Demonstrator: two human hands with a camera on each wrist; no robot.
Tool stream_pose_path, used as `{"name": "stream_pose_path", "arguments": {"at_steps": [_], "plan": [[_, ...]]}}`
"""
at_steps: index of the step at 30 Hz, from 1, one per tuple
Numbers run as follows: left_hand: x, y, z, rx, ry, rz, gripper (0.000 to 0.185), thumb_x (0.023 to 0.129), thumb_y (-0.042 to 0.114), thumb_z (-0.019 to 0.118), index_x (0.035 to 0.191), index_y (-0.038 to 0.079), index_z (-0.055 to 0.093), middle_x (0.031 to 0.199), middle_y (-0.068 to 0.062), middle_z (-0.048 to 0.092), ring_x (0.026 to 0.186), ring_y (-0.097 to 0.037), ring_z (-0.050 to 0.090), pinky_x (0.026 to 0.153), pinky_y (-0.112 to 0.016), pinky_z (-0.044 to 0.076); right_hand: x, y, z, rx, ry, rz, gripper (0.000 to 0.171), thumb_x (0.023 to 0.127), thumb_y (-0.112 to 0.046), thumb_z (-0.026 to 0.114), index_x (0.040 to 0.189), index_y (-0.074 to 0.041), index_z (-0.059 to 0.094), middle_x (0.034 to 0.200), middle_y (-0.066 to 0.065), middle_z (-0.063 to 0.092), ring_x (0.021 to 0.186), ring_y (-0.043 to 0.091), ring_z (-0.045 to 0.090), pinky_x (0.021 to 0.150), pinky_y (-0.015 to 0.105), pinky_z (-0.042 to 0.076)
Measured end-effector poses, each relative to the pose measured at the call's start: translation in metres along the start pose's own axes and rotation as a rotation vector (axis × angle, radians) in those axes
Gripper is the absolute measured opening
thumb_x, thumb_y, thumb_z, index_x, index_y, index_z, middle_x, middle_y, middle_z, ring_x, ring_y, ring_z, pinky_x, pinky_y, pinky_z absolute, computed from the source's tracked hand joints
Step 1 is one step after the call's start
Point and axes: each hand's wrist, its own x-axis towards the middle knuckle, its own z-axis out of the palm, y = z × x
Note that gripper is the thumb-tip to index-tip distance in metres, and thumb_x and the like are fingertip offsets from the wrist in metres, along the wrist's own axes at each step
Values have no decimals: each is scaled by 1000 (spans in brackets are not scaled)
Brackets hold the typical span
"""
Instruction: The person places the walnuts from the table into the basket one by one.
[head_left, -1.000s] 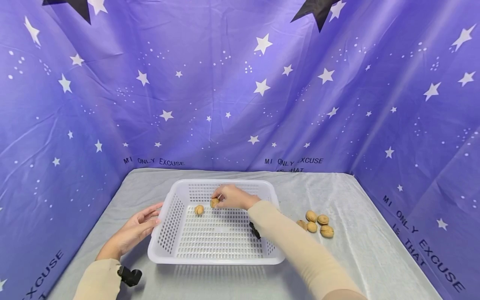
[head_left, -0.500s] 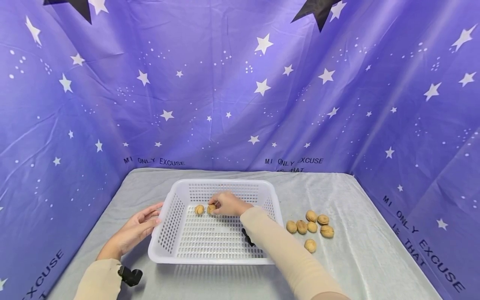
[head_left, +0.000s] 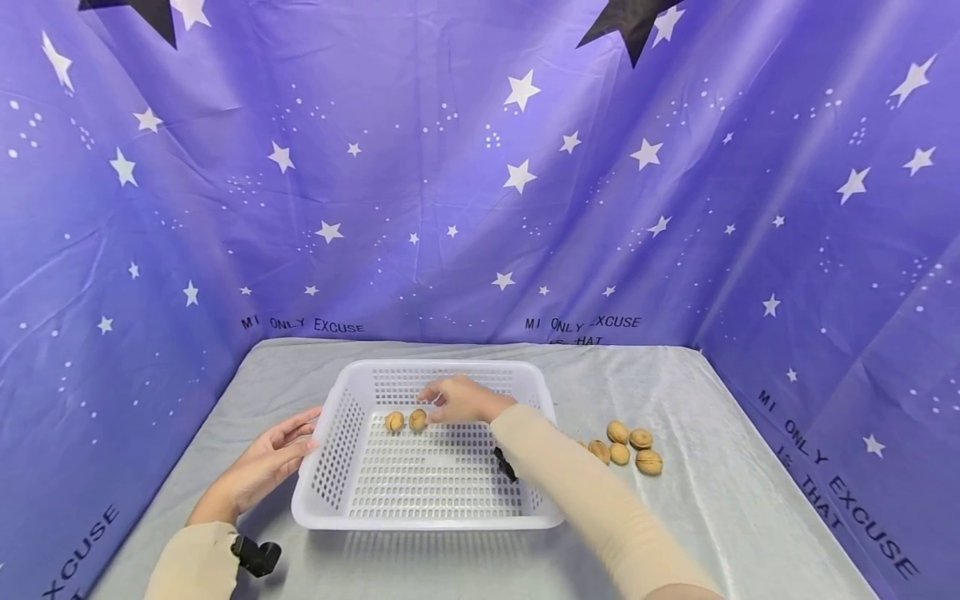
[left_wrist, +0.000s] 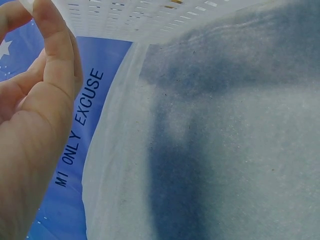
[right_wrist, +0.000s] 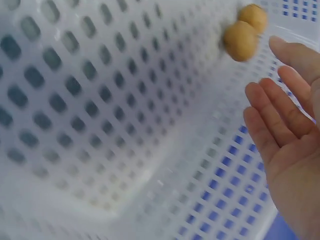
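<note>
Inside the white plastic basket (head_left: 427,523), two walnuts lie side by side near the back left, the left walnut (head_left: 394,422) and the right walnut (head_left: 417,420). My right hand (head_left: 459,400) is over the basket just right of them, fingers loosely spread and holding nothing. In the right wrist view, the nearer walnut (right_wrist: 241,41) sits apart from the thumb tip, and the palm is bare. My left hand (head_left: 262,462) grips the basket's left rim; in the left wrist view, the thumb and a finger (left_wrist: 52,45) pinch the white edge.
Several more walnuts (head_left: 648,462) lie on the grey cloth (head_left: 750,517) right of the basket, partly behind the right sleeve (head_left: 592,500). A purple star-print curtain (head_left: 435,208) encloses the back and sides. Black wrist devices (head_left: 257,556) sit on both sleeves.
My right hand lowers a walnut to the basket floor beside the other, lets go of it, then lifts slightly up and right. The left hand stays at the rim.
</note>
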Motion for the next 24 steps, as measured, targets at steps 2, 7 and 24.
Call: {"name": "stream_pose_path", "arguments": {"at_steps": [2,7,24], "plan": [[0,0,0,-11,-6,1,60,102,-1,52,154,-7,23,129,-7,57,113,-14,61,98,-30,52,-4,-3,-10,-8,-7,-11,45,91,-14,73,134,-6,62,133,6,63,118,25,61,94,26,52],[0,0,1,-25,-8,2,59,102,-2,51,154,-7,23,129,-6,57,113,-13,61,98,-30,52,-14,-7,-34,-35,17,-36,44,92,-16,73,133,-6,63,133,7,63,118,26,61,96,30,52],[0,-2,2,-27,-5,13,59,102,-3,50,154,-8,22,130,-7,57,113,-13,61,99,-30,52,-95,35,-87,-124,170,-63,41,93,-22,73,131,-8,64,127,5,65,115,24,61,100,44,51]]}}
